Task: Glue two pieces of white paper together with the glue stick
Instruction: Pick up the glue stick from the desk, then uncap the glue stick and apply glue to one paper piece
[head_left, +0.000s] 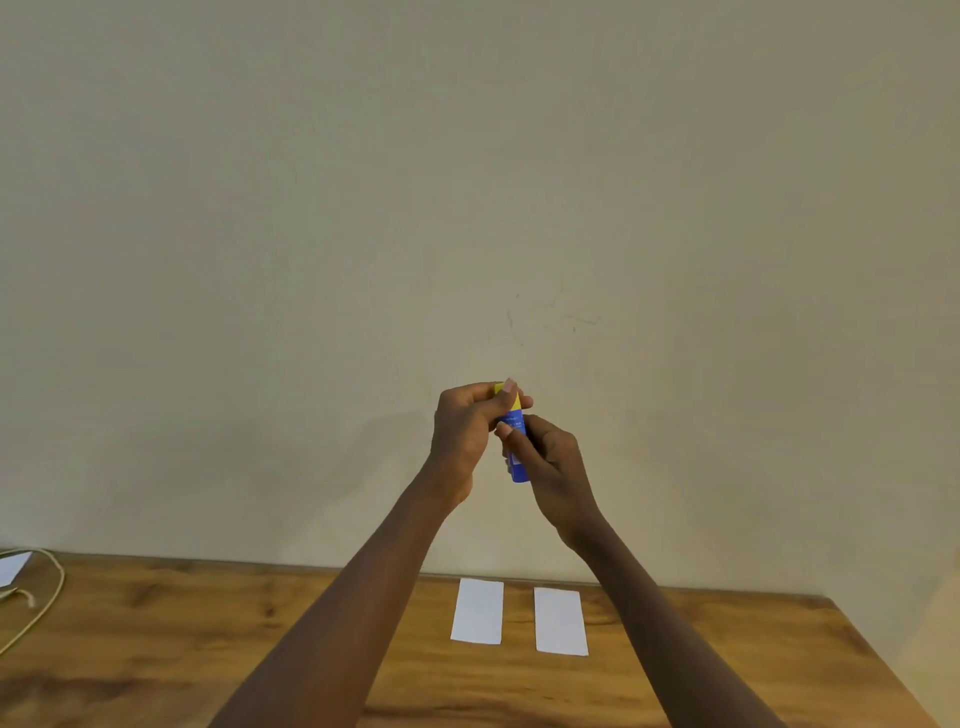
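Note:
A blue glue stick (518, 447) with a yellow cap is held upright in the air in front of the wall, well above the table. My left hand (467, 431) grips the yellow cap end at the top with thumb and fingers curled round it. My right hand (550, 462) grips the blue body lower down. Two white paper strips lie flat side by side on the wooden table (208, 639), the left strip (478, 611) and the right strip (560, 621), a small gap between them, below my hands.
A beige cord (44, 603) loops over the table's far left, beside a scrap of white paper (13, 567) at the left edge. A plain wall stands right behind the table. The table's right edge slants down to the lower right corner.

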